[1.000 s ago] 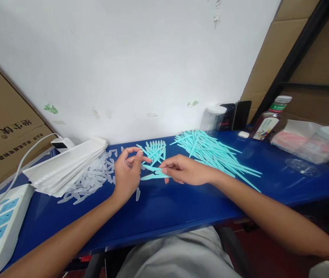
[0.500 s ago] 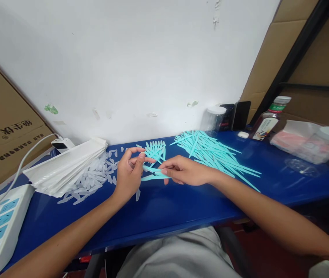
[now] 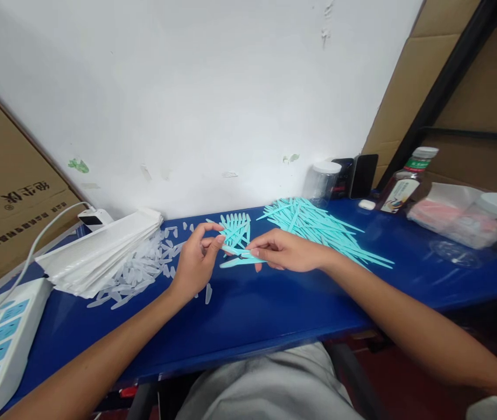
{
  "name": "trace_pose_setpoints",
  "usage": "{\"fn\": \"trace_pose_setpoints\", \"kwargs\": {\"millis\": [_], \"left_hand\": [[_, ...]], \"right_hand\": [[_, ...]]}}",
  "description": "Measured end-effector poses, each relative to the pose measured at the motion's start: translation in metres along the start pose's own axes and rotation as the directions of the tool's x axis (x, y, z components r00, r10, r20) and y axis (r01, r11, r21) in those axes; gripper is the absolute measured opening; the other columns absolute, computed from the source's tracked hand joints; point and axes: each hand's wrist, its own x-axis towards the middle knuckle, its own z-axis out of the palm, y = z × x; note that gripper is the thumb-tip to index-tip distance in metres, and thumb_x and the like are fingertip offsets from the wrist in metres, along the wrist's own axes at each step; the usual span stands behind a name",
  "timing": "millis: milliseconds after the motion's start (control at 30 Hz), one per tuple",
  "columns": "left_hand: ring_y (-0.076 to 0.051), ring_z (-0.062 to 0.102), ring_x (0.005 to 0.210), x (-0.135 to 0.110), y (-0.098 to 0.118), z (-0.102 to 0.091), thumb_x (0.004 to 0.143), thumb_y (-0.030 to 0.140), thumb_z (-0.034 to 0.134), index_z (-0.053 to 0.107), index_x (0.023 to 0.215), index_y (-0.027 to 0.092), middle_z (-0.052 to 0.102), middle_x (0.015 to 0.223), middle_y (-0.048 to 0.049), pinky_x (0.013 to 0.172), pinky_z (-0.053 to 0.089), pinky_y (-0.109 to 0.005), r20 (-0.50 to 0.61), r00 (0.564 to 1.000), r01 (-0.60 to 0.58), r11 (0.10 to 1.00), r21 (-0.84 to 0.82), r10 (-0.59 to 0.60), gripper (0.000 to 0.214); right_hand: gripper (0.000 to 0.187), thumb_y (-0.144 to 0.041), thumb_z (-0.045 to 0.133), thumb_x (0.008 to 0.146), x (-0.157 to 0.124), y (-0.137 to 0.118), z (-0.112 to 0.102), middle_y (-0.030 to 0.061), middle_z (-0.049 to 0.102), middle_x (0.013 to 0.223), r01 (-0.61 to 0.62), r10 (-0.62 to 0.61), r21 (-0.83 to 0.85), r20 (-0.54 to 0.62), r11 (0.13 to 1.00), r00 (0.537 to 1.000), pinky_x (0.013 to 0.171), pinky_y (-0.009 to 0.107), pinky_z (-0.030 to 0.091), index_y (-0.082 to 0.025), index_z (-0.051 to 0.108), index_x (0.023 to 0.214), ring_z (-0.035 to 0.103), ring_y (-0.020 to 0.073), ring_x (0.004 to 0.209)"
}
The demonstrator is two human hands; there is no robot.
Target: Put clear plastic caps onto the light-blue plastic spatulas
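Slim turquoise plastic sticks (image 3: 237, 262) are in my right hand (image 3: 290, 249), gripped between its thumb and fingers and pointing left. My left hand (image 3: 196, 255) pinches the left end of one of them between thumb and fingertips; whether a clear cap is on that end, I cannot tell. Just behind my hands lies a small group of turquoise sticks (image 3: 236, 220), several side by side with others across them. A big pile of the same sticks (image 3: 318, 230) spreads behind my right hand. Small translucent caps (image 3: 137, 271) are heaped left of my left hand.
White plastic sleeves (image 3: 100, 251) lie stacked beside the caps on the blue table (image 3: 248, 321). A power strip (image 3: 7, 332) is at the left edge. Along the right stand a clear jar (image 3: 322, 182), phones (image 3: 364, 176), a bottle (image 3: 408, 181) and a pink packet (image 3: 450, 216).
Both hands have shifted slightly right with the sticks. The held sticks now sit a little higher, and the piles on the table look the same.
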Motion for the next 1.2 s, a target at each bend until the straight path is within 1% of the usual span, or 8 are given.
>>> {"fn": "trace_pose_setpoints", "kwargs": {"millis": [233,400,567,633,767,900,1033,1200], "left_hand": [[-0.010,0.045,0.050,-0.003,0.002,0.001,0.101,0.046,0.060,0.060,0.115,0.022,0.075,0.074,-0.0009,0.052,0.033,-0.021,0.099,0.995,-0.037,0.999,0.039,0.033,0.029],[-0.009,0.037,0.046,-0.004,0.004,0.002,0.103,0.049,0.056,0.060,0.119,0.022,0.073,0.072,0.0007,0.049,0.028,-0.021,0.104,0.994,-0.033,0.997,0.070,0.026,0.031],[-0.011,0.047,0.051,0.001,0.004,-0.002,0.108,0.054,0.041,0.063,0.112,0.022,0.054,0.056,0.0038,0.054,0.037,-0.021,-0.008,1.000,-0.029,0.995,0.092,0.030,0.039],[-0.011,0.039,0.046,0.007,0.001,-0.006,0.105,0.060,0.041,0.062,0.102,0.021,0.044,0.052,0.0058,0.048,0.034,-0.020,-0.050,0.996,0.069,0.998,-0.007,-0.070,0.045],[-0.008,0.016,0.040,0.014,-0.005,-0.011,0.097,0.078,0.040,0.060,0.095,0.020,0.026,0.048,0.0101,0.039,0.018,-0.020,0.165,0.914,0.402,0.876,-0.265,-0.370,0.061],[-0.009,0.015,0.038,0.010,-0.003,-0.009,0.091,0.089,0.024,0.062,0.102,0.020,0.030,0.043,0.0089,0.038,0.018,-0.021,0.417,0.821,0.533,0.784,-0.318,-0.390,0.080],[-0.008,0.014,0.035,0.007,0.002,-0.003,0.085,0.094,0.013,0.063,0.092,0.018,0.029,0.040,0.0079,0.037,0.015,-0.021,0.445,0.812,0.532,0.792,-0.299,-0.377,0.092],[-0.006,0.014,0.037,0.010,0.001,-0.001,0.085,0.095,0.021,0.053,0.068,0.018,0.024,0.044,0.0084,0.037,0.014,-0.019,0.425,0.812,0.549,0.770,-0.326,-0.399,0.085]], "right_hand": [[0.044,-0.051,0.050,0.105,-0.001,0.004,0.001,0.0064,0.073,0.085,0.025,-0.024,-0.029,0.022,0.999,0.999,0.048,0.023,0.037,-0.013,0.072,0.101,0.048,0.0097,0.054],[0.045,-0.053,0.050,0.105,0.001,0.004,0.003,0.0056,0.072,0.083,0.021,-0.020,-0.040,0.014,0.999,1.000,0.048,0.023,0.036,-0.014,0.071,0.099,0.048,0.0096,0.053],[0.038,-0.050,0.055,0.103,0.002,0.004,0.001,0.0060,0.075,0.087,0.015,-0.016,-0.030,-0.050,0.999,0.999,0.049,0.023,0.043,-0.015,0.069,0.102,0.050,0.0088,0.051],[0.037,-0.050,0.058,0.101,0.002,0.006,-0.001,0.0067,0.076,0.088,0.015,-0.017,-0.016,-0.083,1.000,0.996,0.049,0.023,0.044,-0.014,0.069,0.102,0.050,0.0084,0.050],[0.040,-0.053,0.063,0.098,0.003,0.012,-0.005,0.0066,0.076,0.084,0.016,-0.013,0.015,-0.141,1.000,0.990,0.047,0.022,0.044,-0.014,0.070,0.103,0.050,0.0078,0.047],[0.040,-0.054,0.071,0.092,0.005,0.014,-0.002,0.0047,0.075,0.079,0.028,-0.020,0.042,-0.175,0.999,0.984,0.044,0.021,0.042,-0.015,0.069,0.097,0.051,0.0076,0.045],[0.038,-0.053,0.074,0.090,0.006,0.014,0.001,0.0038,0.075,0.076,0.014,-0.007,0.039,-0.159,0.999,0.987,0.042,0.021,0.040,-0.016,0.067,0.090,0.052,0.0080,0.043],[0.040,-0.056,0.073,0.089,0.008,0.018,0.003,0.0040,0.075,0.077,0.000,0.004,0.028,-0.160,1.000,0.987,0.042,0.021,0.040,-0.016,0.065,0.090,0.051,0.0080,0.044]]}}
